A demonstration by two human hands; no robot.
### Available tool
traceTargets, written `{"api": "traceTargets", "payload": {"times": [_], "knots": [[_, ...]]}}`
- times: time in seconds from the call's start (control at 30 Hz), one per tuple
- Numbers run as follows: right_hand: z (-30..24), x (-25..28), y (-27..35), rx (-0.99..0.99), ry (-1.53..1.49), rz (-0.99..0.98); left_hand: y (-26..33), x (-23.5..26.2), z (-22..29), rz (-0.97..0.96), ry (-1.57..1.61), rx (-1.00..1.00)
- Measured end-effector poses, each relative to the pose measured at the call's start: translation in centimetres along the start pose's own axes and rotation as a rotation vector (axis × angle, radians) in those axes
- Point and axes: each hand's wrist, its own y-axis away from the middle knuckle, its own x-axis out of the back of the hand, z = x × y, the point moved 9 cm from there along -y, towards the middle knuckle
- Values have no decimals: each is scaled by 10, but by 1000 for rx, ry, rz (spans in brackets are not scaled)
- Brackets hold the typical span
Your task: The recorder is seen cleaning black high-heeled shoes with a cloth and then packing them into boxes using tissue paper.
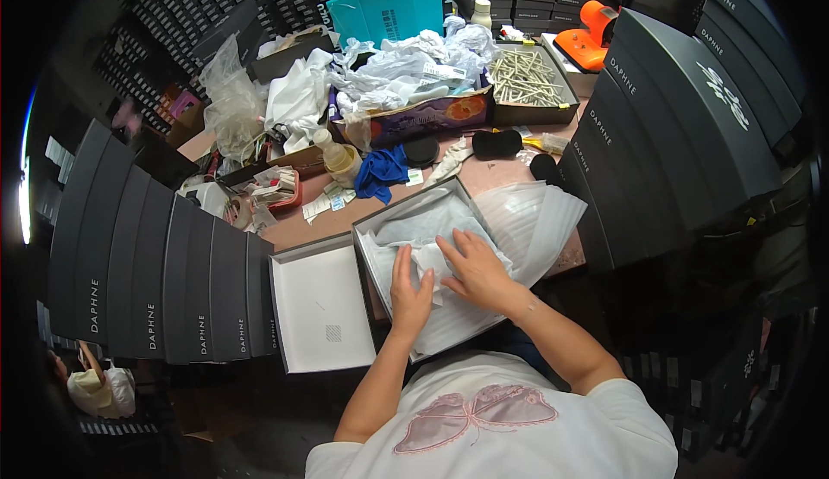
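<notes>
**Head view: both hands flat on paper in an open box**

Head camera looks down on a cluttered pink table [484,177]. An open grey box [384,220] sits at the near edge, lined with white tissue paper [449,315]. Left hand [411,287] lies palm down on the paper, fingers together, gripping nothing. Right hand [475,270] rests just beside it, fingers spread flat on the paper, also holding nothing. The box lid [319,311] lies upturned, touching the box's left side. More white sheets [535,220] spill over the box's right wall. Rows of dark boxes [155,272] stand left, another row [673,134] right. A blue cloth [380,173] lies behind the box.
</notes>
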Motion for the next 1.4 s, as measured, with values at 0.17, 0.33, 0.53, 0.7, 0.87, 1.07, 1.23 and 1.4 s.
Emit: {"api": "traceTargets", "payload": {"times": [0.17, 0.33, 0.53, 0.7, 0.87, 1.07, 1.23, 1.4], "knots": [[35, -79, -34, -25, 257, -197, 14, 4, 19, -139, -324, -137], [4, -44, 15, 65, -228, -103, 4, 12, 50, -11, -333, -317], [16, 64, 31, 43, 457, -32, -22, -65, 50, -372, -856, -494], [15, 43, 58, 161, 391, -323, -48, -86, 33, -498, -928, -348], [9, 42, 95, 133, 357, -361, -52, -51, 34, -457, -629, -448], [34, 86, 91, -3, 339, 30, -57, 12, 45, -302, -240, -336], [-3, 68, 85, 138, 340, -28, -44, -17, 55, -466, -466, -521], [-8, 103, 75, 149, 222, 146, -56, -50, 38, -359, -776, -406]]}}
